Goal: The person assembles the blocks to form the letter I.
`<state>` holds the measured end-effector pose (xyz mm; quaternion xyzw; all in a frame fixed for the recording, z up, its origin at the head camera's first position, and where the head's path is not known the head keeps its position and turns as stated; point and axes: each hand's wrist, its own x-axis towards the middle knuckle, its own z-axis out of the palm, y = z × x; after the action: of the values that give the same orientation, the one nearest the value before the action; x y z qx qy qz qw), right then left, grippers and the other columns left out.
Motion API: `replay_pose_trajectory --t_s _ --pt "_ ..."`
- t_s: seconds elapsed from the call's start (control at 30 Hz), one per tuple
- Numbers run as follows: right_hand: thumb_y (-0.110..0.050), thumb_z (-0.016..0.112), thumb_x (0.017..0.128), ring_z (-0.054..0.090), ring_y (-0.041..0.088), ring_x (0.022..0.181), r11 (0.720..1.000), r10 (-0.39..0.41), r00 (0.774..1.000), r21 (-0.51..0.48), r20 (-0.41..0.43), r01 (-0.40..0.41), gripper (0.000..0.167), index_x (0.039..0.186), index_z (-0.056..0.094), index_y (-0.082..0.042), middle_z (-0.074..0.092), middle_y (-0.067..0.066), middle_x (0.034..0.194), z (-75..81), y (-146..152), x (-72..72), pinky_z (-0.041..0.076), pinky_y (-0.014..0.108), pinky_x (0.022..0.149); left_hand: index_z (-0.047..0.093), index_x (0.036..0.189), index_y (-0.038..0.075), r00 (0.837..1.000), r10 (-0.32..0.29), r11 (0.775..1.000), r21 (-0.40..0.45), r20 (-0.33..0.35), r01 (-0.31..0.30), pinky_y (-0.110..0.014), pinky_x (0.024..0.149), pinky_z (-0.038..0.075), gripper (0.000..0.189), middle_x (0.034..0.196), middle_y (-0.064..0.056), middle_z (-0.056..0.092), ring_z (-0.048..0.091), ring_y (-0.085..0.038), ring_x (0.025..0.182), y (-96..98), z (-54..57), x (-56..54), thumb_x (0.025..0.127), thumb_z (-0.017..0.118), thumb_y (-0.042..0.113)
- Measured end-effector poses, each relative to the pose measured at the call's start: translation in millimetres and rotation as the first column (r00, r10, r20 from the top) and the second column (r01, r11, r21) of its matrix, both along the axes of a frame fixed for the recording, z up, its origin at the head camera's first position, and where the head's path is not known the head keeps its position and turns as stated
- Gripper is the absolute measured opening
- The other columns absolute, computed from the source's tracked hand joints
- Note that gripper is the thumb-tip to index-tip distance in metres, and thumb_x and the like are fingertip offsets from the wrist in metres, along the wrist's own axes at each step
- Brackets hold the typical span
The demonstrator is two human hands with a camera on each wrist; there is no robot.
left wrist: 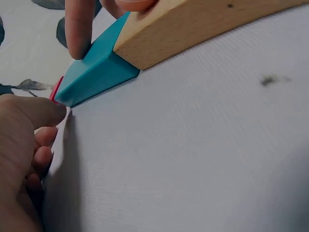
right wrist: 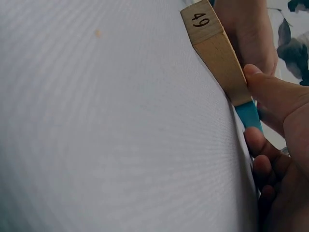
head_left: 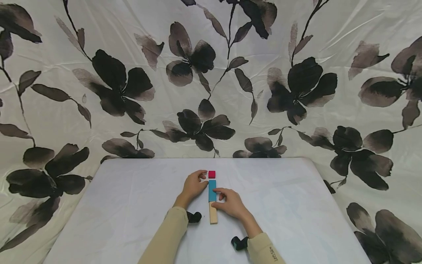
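A wooden block [head_left: 213, 213], a blue block [head_left: 212, 190] and a red cube [head_left: 212, 174] form a line on the white table [head_left: 280, 205]. Wooden and blue meet end to end; a small gap sets off the red cube in the head view. My left hand [head_left: 195, 185] is on the line's left side, index fingertip beside the red cube, thumb tip right at the blue block's far end. From the right, my right hand [head_left: 232, 203] reaches over: its index fingertip rests on the blue block, its thumb on the wooden block near the joint. The number 49 marks the wooden block's end [right wrist: 200, 20].
A floral cloth [head_left: 250, 73] hangs behind the table's far edge. Black devices sit at the left wrist [head_left: 194, 217] and right wrist [head_left: 239, 243], close over the tabletop.
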<state>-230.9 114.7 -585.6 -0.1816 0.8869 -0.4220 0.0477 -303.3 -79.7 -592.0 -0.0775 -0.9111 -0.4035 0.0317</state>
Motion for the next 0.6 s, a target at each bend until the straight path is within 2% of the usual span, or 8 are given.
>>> replay_pose_trajectory --t_s 0.27,0.47,0.6 --pt "-0.035 0.076 0.084 0.048 0.012 0.072 1.0 0.004 1.0 0.025 -0.015 -0.003 0.05 0.127 0.063 -0.015 0.055 -0.005 0.079 2.4 -2.0 0.4 0.039 0.031 0.069 0.064 0.124 0.008 1.0 -0.029 1.0 -0.003 -0.005 0.029 -0.034 0.075 0.043 0.04 0.093 0.002 0.062 0.051 -0.016 0.084 -2.7 0.0 5.6 0.085 0.071 0.013" --pt "-0.038 0.075 0.085 0.047 0.011 0.072 0.999 0.008 1.0 0.047 -0.012 -0.007 0.05 0.129 0.063 -0.017 0.054 -0.006 0.079 1.9 -2.9 0.6 0.038 0.031 0.068 0.064 0.125 0.009 0.999 -0.037 0.999 -0.011 0.013 0.037 -0.035 0.077 0.044 0.042 0.096 0.002 0.062 0.051 -0.017 0.087 -3.6 -0.9 7.2 0.085 0.071 0.019" --pt "-0.038 0.075 0.085 0.047 0.012 0.073 0.999 0.006 1.0 0.035 -0.012 -0.006 0.051 0.129 0.063 -0.016 0.054 -0.006 0.079 0.8 -2.0 0.5 0.038 0.032 0.069 0.062 0.128 0.01 0.998 -0.067 0.997 -0.022 0.01 0.068 -0.036 0.08 0.044 0.051 0.099 0.001 0.062 0.051 -0.017 0.09 -5.6 -3.2 6.9 0.082 0.076 0.025"
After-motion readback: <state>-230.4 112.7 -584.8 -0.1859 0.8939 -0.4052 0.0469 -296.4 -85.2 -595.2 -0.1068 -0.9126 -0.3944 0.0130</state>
